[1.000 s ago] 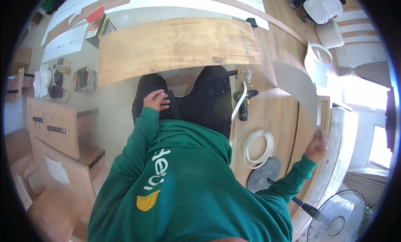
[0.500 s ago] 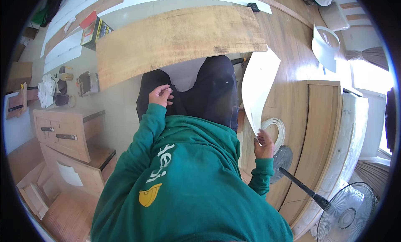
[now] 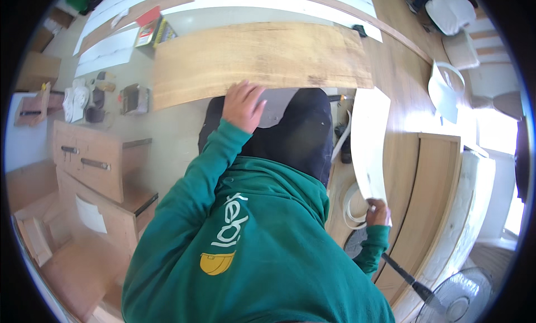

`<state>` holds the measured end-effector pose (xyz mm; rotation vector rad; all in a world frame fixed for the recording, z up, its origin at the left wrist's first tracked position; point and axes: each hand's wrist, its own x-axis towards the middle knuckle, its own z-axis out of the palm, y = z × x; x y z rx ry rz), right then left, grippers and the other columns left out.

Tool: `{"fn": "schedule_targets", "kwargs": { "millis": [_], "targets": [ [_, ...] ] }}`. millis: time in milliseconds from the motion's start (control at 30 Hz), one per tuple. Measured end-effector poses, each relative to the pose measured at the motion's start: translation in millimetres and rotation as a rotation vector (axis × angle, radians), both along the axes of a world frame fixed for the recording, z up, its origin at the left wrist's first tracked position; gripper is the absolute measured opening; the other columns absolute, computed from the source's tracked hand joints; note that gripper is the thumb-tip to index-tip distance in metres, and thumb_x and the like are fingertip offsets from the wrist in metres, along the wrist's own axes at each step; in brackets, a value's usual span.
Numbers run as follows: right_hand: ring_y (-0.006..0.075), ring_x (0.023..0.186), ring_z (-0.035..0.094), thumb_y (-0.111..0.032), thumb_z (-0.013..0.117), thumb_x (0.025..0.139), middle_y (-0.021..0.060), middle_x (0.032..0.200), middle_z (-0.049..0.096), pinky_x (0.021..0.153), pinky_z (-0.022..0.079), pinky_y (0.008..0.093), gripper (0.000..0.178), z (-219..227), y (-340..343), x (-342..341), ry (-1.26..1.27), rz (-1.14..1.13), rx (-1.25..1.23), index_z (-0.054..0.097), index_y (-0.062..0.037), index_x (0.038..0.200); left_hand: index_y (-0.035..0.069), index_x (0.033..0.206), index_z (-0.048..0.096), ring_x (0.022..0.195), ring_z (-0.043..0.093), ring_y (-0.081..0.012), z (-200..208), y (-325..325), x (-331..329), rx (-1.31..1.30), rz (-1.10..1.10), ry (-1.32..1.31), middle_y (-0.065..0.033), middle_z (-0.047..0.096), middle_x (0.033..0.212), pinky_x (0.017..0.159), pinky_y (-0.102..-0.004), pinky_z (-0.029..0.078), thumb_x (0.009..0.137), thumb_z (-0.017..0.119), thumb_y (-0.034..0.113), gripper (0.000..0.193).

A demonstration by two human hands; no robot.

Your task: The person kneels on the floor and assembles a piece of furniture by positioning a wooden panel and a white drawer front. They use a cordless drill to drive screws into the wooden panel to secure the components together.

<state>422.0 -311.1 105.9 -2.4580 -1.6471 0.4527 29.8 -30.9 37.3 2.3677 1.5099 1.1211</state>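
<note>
A long wooden board (image 3: 268, 52) with a worn, dark-stained edge lies across in front of my knees. My left hand (image 3: 244, 106) reaches to the board's near edge, its fingers stretched out at the rim and loosely apart. Low on the right, my right hand (image 3: 378, 213) pinches the near end of a white flexible sheet (image 3: 369, 139). That strip is bent along its length, and its far end comes up to the board's right corner. Beside the right hand lies a coil of white edging strip (image 3: 352, 206) on the floor.
Wooden drawers (image 3: 95, 161) stand at the left. A yellow-and-red box (image 3: 149, 34) sits behind the board's left end. At the right are a long wooden panel (image 3: 424, 211) and a standing fan (image 3: 460, 295). Another curled white sheet (image 3: 444, 94) lies at the far right.
My left hand has gone forward from my lap to the board's near edge. My right hand has drawn the white sheet slightly right and nearer. The whole view has shifted a little.
</note>
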Motion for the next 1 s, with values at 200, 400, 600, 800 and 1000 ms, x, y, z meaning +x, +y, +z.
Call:
{"fn": "schedule_targets", "kwargs": {
  "millis": [200,400,600,800,1000],
  "targets": [
    [0.0341,0.085,0.061,0.011,0.052,0.061,0.0167,0.086,0.063,0.077,0.048,0.0395,0.033,-131.7,-115.9,23.3,-0.102,-0.293,-0.277,0.065,-0.0042,0.087,0.015,0.136,0.036,0.129,0.032,-0.035,-70.9,78.3,-1.5,0.0,-0.096,0.625,-0.0107,0.032,0.143,0.104,-0.0559,0.027,0.085,0.053,0.018,0.054],
    [0.0375,0.095,0.057,0.011,0.051,0.063,0.0177,0.098,0.059,0.086,0.045,0.0394,0.045,-201.6,-181.1,-0.7,-0.028,-0.461,-0.056,0.055,-0.0028,0.105,0.009,0.129,0.044,0.119,0.046,-0.0332,-48.9,84.8,-16.8,0.194,-0.159,0.64,-0.012,0.047,0.131,0.095,-0.0515,0.038,0.085,0.046,0.014,0.044],
    [0.0382,0.101,0.055,0.008,0.052,0.058,0.0209,0.099,0.059,0.091,0.042,0.0413,0.047,-205.7,-163.0,-18.6,-0.101,-0.428,-0.002,0.059,-0.0028,0.103,0.013,0.116,0.053,0.086,0.062,-0.0355,68.5,169.1,-33.1,-0.157,-0.265,0.582,-0.0164,0.064,0.097,0.074,-0.0428,0.05,0.086,0.051,0.02,0.03],
    [0.0388,0.099,0.055,0.006,0.055,0.057,0.0218,0.101,0.059,0.092,0.042,0.0406,0.044,-204.4,-156.5,-22.0,-0.044,-0.565,-0.016,0.057,0.0026,0.1,0.004,0.115,0.056,0.083,0.063,-0.0239,166.9,226.3,-53.1,-0.159,-0.438,0.467,-0.0153,0.065,0.094,0.077,-0.0343,0.049,0.081,0.065,0.018,0.038],
    [0.0386,0.099,0.054,0.006,0.058,0.057,0.0216,0.101,0.059,0.091,0.042,0.0405,0.043,-199.4,-144.0,-29.7,0.058,-0.737,-0.036,0.055,0.0017,0.099,-0.003,0.114,0.056,0.085,0.056,-0.0101,232.6,265.3,-79.5,-0.521,-0.502,0.401,-0.0047,0.062,0.093,0.078,-0.0255,0.046,0.081,0.064,0.012,0.037]
  ]
}}
